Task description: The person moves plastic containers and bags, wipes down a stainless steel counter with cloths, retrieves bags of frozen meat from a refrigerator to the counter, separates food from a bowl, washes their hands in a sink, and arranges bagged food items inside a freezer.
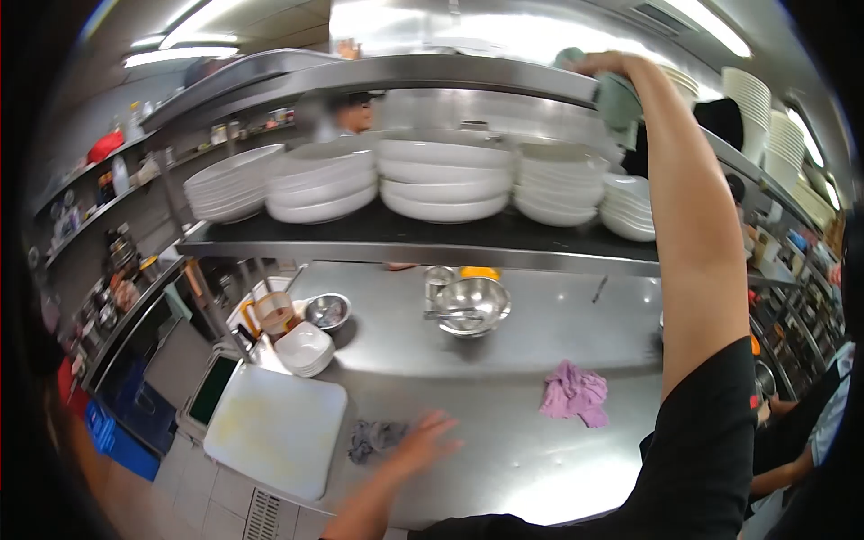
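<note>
My right arm reaches up to the top shelf [432, 76]. There my right hand [605, 63] is closed on a grey-green cloth [619, 103], part of which hangs below the shelf's edge. My left hand [421, 445], slightly blurred, hovers low over the steel counter [468, 387] with fingers spread and nothing in them. Just beside it lies a crumpled dark grey cloth [376, 438]. A crumpled pink cloth [576, 394] rests further right on the counter. Stacks of white bowls [445, 175] line the middle shelf [432, 236] under my right hand.
A white cutting board [279, 427] covers the counter's left end, with small white bowls [306, 349] behind it. Metal bowls [474, 306] stand further back. Tall white stacks [745, 103] sit at the upper right. A co-worker's arm [783, 472] shows at the right edge.
</note>
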### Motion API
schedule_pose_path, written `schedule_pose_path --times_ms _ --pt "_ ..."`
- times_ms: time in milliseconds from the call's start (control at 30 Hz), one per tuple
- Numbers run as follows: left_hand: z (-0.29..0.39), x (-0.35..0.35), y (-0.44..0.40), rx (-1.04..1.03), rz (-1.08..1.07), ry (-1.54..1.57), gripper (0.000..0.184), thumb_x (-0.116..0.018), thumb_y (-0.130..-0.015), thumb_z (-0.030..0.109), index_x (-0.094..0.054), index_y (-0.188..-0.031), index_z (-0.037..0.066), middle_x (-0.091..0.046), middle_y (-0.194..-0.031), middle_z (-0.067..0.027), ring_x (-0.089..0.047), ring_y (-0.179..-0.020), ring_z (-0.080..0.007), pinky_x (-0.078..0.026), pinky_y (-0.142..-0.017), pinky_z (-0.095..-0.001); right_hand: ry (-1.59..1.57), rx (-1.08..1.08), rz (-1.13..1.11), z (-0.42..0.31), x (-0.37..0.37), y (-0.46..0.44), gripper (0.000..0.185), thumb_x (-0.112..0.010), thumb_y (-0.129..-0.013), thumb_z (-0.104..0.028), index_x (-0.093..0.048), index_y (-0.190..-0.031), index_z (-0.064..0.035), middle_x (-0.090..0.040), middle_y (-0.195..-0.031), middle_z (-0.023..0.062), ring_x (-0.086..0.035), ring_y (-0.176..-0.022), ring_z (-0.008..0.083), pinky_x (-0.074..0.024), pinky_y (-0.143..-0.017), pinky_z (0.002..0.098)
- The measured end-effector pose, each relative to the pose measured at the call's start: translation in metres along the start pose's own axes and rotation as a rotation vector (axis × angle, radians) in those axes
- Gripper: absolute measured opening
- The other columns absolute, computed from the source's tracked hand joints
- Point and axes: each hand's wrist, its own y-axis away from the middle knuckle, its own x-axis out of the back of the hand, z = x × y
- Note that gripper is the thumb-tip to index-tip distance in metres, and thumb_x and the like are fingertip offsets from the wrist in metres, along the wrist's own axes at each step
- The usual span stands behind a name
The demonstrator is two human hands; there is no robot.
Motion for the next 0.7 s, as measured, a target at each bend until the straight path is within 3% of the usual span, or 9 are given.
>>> schedule_pose_path --times_ms 67,133,267,467,500,533,567,633,700 --pt "-0.013 0.012 0.025 -0.043 -0.007 0.099 0.057 -0.065 -0.089 0.044 -0.053 -0.136 0.012 -0.041 -0.146 -0.022 -0.036 -0.138 -0.0349 -0.034 -0.11 -0.0422 0.241 0.099 -0.048 -0.026 0.002 0.026 0.056 -0.066 -0.07 -0.054 -0.07 -0.115 -0.021 -0.063 -0.125 0.0109 -0.059 -0.112 0.027 -0.0454 -0.094 0.0397" --pt "-0.019 0.03 0.038 -0.008 -0.022 0.199 0.058 -0.063 -0.09 0.045 -0.052 -0.137 0.013 -0.037 -0.149 -0.0203 -0.04 -0.135 -0.0363 -0.038 -0.107 -0.0434 0.28 -0.01 0.054 -0.022 0.005 0.029 0.079 -0.059 -0.067 -0.053 -0.06 -0.125 0.0005 -0.058 -0.129 0.0231 -0.058 -0.115 0.0379 -0.0451 -0.097 0.0435" --pt "-0.042 0.066 0.039 -0.016 0.072 0.262 0.054 -0.064 -0.091 0.039 -0.052 -0.137 0.013 -0.036 -0.15 -0.0195 -0.042 -0.134 -0.0347 -0.04 -0.105 -0.0426 0.011 -0.061 0.659 -0.016 -0.006 0.077 0.061 -0.054 -0.077 -0.049 -0.065 -0.114 -0.0026 -0.065 -0.115 0.0242 -0.061 -0.108 0.0371 -0.0469 -0.091 0.0438" --pt "0.016 0.126 -0.001 -0.368 0.228 0.875 0.048 -0.059 -0.096 0.029 -0.049 -0.139 0.011 -0.034 -0.151 -0.0115 -0.046 -0.131 -0.0268 -0.045 -0.1 -0.0393 -0.001 0.181 0.931 -0.079 -0.083 0.274 0.033 -0.06 -0.088 -0.03 -0.065 -0.103 -0.0014 -0.068 -0.093 0.0206 -0.065 -0.084 0.0391 -0.0506 -0.073 0.0441" --pt "0.029 0.131 -0.01 -0.471 0.243 0.99 0.047 -0.055 -0.098 0.03 -0.047 -0.14 0.01 -0.033 -0.151 -0.0101 -0.047 -0.129 -0.0259 -0.046 -0.1 -0.0385 -0.532 0.294 0.723 -0.121 -0.107 0.331 0.023 -0.065 -0.085 -0.021 -0.065 -0.097 -0.0012 -0.067 -0.083 0.018 -0.064 -0.072 0.0379 -0.0504 -0.065 0.0444" --pt "0.04 0.131 -0.021 -0.48 0.213 0.997 0.047 -0.055 -0.098 0.03 -0.047 -0.14 0.01 -0.033 -0.151 -0.0101 -0.047 -0.129 -0.0259 -0.046 -0.1 -0.0385 -0.492 0.228 0.489 -0.127 -0.149 0.364 0.026 -0.067 -0.082 -0.017 -0.064 -0.103 -0.0009 -0.065 -0.092 0.0149 -0.062 -0.085 0.0325 -0.0488 -0.074 0.0406" --pt "0.052 0.129 -0.031 -0.402 0.018 1.433 0.046 -0.053 -0.099 0.031 -0.047 -0.139 0.009 -0.039 -0.146 -0.0096 -0.05 -0.126 -0.0237 -0.046 -0.099 -0.036 -0.293 0.548 0.697 -0.155 -0.19 0.394 0.031 -0.068 -0.078 -0.016 -0.062 -0.104 0.0002 -0.062 -0.1 0.0182 -0.059 -0.094 0.0365 -0.0475 -0.081 0.0447" --pt "0.075 0.126 -0.039 -0.288 -0.186 1.844 0.045 -0.051 -0.099 0.032 -0.047 -0.137 0.007 -0.045 -0.142 -0.009 -0.053 -0.122 -0.0216 -0.046 -0.099 -0.0335 -0.322 0.419 0.328 -0.209 -0.263 0.442 0.049 -0.068 -0.074 -0.019 -0.054 -0.117 0.002 -0.056 -0.115 0.0225 -0.052 -0.109 0.042 -0.0379 -0.098 0.0548" --pt "0.094 0.126 -0.042 -0.245 -0.062 1.906 0.042 -0.051 -0.098 0.035 -0.054 -0.129 0.007 -0.059 -0.125 -0.0065 -0.059 -0.112 -0.0171 -0.047 -0.095 -0.0291 -0.433 0.392 0.644 -0.221 -0.306 0.454 0.047 -0.066 -0.077 -0.021 -0.053 -0.116 0.0013 -0.054 -0.118 0.0218 -0.051 -0.111 0.0393 -0.0292 -0.105 0.057"
